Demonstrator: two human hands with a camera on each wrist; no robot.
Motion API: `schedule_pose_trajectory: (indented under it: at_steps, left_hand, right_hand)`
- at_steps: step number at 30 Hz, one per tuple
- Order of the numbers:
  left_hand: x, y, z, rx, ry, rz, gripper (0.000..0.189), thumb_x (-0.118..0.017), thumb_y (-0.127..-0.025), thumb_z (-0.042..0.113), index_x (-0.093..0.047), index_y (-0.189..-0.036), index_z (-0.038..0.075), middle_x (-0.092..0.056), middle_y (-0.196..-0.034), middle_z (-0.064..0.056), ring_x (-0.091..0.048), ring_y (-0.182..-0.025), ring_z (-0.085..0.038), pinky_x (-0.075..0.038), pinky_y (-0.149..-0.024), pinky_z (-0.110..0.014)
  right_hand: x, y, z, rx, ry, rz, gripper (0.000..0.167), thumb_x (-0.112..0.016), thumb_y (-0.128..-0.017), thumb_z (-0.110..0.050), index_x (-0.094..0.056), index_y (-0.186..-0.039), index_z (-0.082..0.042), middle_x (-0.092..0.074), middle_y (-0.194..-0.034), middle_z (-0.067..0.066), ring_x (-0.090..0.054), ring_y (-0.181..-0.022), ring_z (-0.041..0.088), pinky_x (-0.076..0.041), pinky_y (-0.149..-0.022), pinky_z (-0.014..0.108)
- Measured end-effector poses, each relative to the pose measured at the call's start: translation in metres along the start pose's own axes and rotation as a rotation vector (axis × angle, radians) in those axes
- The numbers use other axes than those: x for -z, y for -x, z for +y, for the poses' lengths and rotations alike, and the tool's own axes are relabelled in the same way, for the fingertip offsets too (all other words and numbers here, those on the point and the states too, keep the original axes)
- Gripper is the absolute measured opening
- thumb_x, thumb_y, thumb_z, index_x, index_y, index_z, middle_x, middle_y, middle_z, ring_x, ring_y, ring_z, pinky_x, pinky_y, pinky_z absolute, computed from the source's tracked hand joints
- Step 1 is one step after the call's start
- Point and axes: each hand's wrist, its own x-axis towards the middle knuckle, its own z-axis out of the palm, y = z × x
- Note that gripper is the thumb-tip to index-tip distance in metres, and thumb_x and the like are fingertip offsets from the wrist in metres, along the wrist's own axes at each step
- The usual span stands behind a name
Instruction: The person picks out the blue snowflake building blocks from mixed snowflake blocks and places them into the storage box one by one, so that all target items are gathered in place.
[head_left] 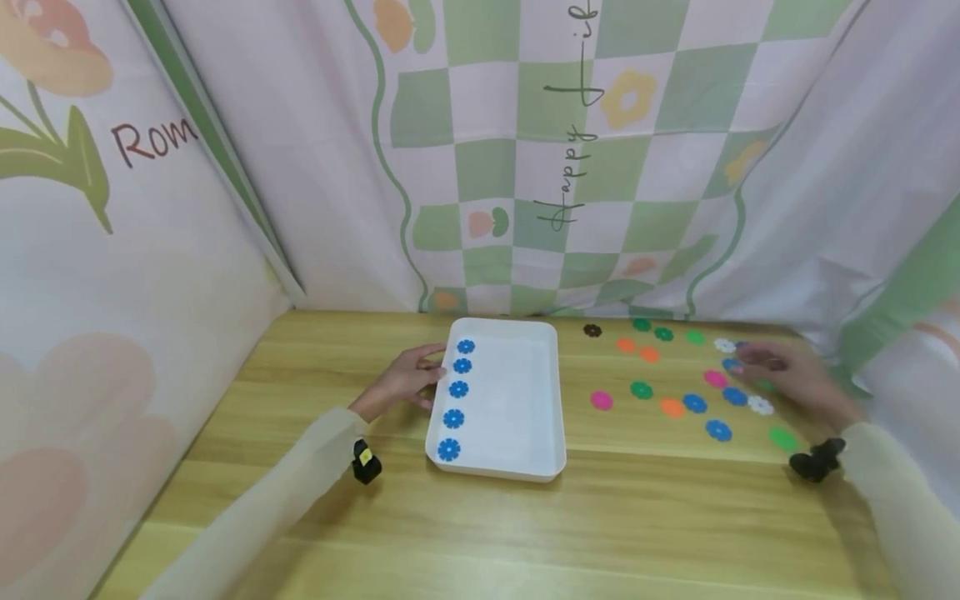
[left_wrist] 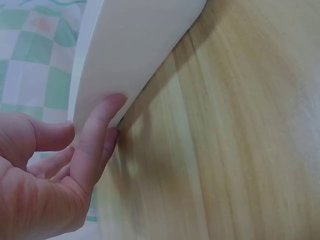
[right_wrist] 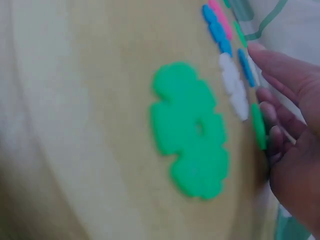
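A white rectangular tray lies on the wooden table, with several blue flower-shaped discs in a column along its left side. My left hand rests at the tray's left edge; its fingertips touch the outer wall in the left wrist view. On the right, my right hand is over scattered discs, fingers loosely bent. Closest to its fingertips are a blue disc and a white disc. In the right wrist view, a green disc looms large in front, and nothing shows between thumb and fingers.
Other discs lie spread right of the tray: pink, orange, dark brown, light green and more. A checked curtain hangs along the table's back edge, and a printed cloth stands at the left.
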Motion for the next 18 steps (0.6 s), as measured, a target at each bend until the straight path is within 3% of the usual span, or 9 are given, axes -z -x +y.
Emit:
schedule_pose_trajectory:
  at_steps: [5,8,18]
  left_hand:
    - [0.0009,-0.0022,-0.0010,0.008,0.007,0.009,0.057,-0.057,-0.108,0.012,-0.040,-0.162,0.018,-0.050,-0.154,-0.026,-0.069,-0.115,-0.035,-0.068,-0.069,-0.035]
    - [-0.0003,-0.0032,-0.0002,0.017,0.000,0.012,0.057,-0.058,-0.108,0.013,-0.040,-0.162,0.019,-0.049,-0.155,-0.026,-0.070,-0.114,-0.035,-0.068,-0.069,-0.035]
    - [-0.0027,-0.0006,-0.0001,0.024,0.010,0.019,0.056,-0.056,-0.109,0.011,-0.040,-0.162,0.016,-0.051,-0.153,-0.026,-0.069,-0.116,-0.036,-0.068,-0.069,-0.036]
  right_hand:
    - [-0.0022,0.0012,0.0084,-0.025,-0.016,-0.059,0.057,-0.066,-0.105,-0.034,-0.050,-0.150,-0.003,-0.057,-0.142,0.032,-0.048,-0.099,-0.018,-0.048,-0.085,0.022]
    - [-0.0010,0.0019,0.0110,-0.035,-0.033,-0.085,0.060,-0.064,-0.106,-0.034,-0.046,-0.154,-0.003,-0.052,-0.147,0.033,-0.045,-0.101,-0.020,-0.047,-0.086,0.022]
    - [-0.0038,0.0055,0.0041,0.000,-0.033,-0.072,0.052,-0.064,-0.106,-0.028,-0.051,-0.149,-0.001,-0.056,-0.140,0.034,-0.047,-0.100,-0.017,-0.049,-0.085,0.026]
